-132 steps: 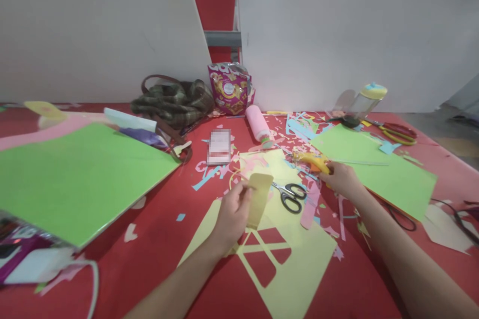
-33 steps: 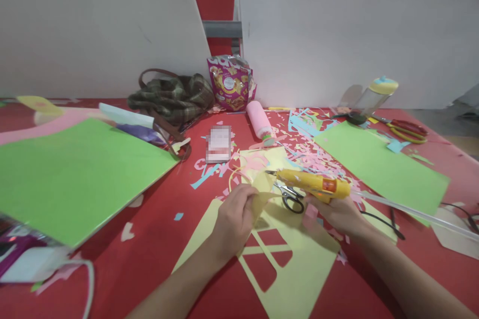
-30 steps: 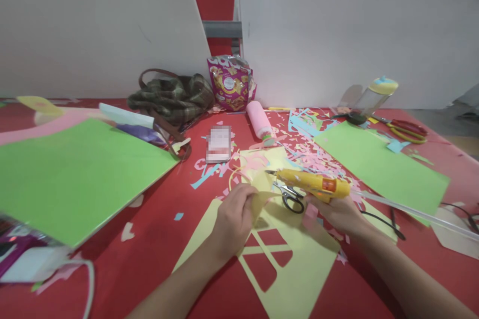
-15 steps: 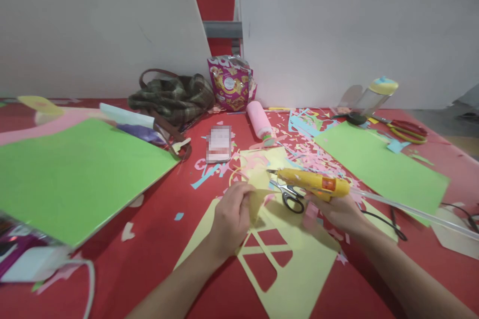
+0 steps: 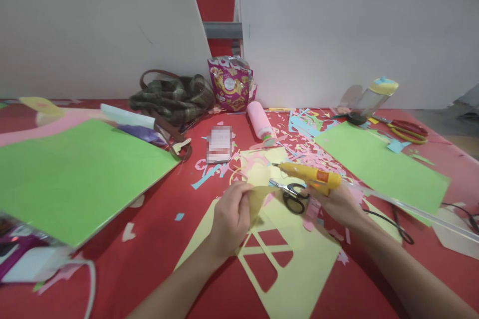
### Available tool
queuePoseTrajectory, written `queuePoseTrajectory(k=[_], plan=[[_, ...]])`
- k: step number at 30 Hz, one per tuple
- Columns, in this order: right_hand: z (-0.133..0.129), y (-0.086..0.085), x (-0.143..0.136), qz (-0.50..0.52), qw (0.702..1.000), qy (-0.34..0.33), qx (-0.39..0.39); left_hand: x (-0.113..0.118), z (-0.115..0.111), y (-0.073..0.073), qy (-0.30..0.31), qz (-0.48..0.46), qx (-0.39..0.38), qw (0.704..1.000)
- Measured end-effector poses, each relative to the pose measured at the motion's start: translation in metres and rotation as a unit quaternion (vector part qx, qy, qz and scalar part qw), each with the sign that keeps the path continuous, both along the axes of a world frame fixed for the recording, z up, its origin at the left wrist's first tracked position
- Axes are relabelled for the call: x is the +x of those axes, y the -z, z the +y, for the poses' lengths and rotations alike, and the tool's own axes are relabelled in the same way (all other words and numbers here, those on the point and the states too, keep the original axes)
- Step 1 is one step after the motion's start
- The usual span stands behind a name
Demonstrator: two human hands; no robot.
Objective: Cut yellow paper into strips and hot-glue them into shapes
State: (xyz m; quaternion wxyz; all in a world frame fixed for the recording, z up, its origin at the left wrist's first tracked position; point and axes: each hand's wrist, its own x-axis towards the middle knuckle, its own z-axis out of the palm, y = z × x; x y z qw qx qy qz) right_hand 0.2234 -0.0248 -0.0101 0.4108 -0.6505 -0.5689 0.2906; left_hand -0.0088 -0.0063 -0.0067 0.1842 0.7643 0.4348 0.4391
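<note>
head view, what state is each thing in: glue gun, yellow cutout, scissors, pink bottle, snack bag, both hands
glue gun: lifted, nozzle pointing left at the cutout
yellow cutout: bent, off the table
black scissors: lying on the yellow sheet, blades shut
pink bottle: lying on its side
snack bag: upright, top torn open
left hand: grip shut on the cutout
right hand: grip shut on the glue gun

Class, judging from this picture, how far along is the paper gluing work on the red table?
Done: the yellow sheet already has shapes cut out, and scraps litter the table. In hand: the left hand holds a small yellow paper piece; the right hand aims the glue gun towards it. Left: no glue or join is visible, so sticking seems outstanding.
</note>
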Motion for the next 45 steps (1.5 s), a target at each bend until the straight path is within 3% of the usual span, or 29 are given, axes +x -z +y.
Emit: queuePoseTrajectory(k=[5,8,10,16,21,24,27,30,32,34,39,45], plan=[[0.011,-0.009,0.007,-0.187,0.974,0.073,-0.099,0.000,0.001,0.002,-0.003,-0.006,-0.034,0.999],[0.016,-0.005,0.014,-0.195,0.961,0.120,-0.158,0.001,0.000,-0.001,0.014,-0.007,-0.052,0.998],[0.018,0.000,0.020,-0.158,0.965,0.111,-0.177,0.002,-0.001,-0.003,0.019,-0.007,-0.055,0.998],[0.019,0.007,0.032,-0.090,0.984,0.053,-0.145,0.002,-0.002,-0.003,0.021,-0.005,-0.064,0.998],[0.020,-0.001,0.035,-0.234,0.956,0.144,-0.104,0.002,-0.003,-0.003,0.030,-0.006,-0.076,0.997],[0.017,-0.005,0.028,-0.284,0.941,0.182,-0.027,0.003,-0.003,-0.004,0.038,-0.008,-0.089,0.995],[0.010,-0.008,0.013,-0.230,0.964,0.122,0.043,0.003,-0.004,-0.005,0.042,-0.020,-0.100,0.994],[0.001,-0.008,-0.009,-0.130,0.988,-0.011,0.078,0.003,-0.005,-0.004,0.052,-0.036,-0.116,0.991],[-0.004,-0.006,-0.026,-0.062,0.988,-0.103,0.097,0.004,-0.006,-0.005,0.059,-0.048,-0.134,0.988],[-0.009,-0.003,-0.040,-0.002,0.983,-0.148,0.112,0.004,-0.007,-0.005,0.056,-0.064,-0.154,0.984],[-0.015,0.001,-0.065,0.101,0.987,-0.104,0.074,0.005,-0.008,-0.007,0.067,-0.091,-0.182,0.977],[-0.015,0.001,-0.072,0.162,0.986,-0.032,0.019,0.007,-0.010,-0.008,0.097,-0.066,-0.195,0.974]])
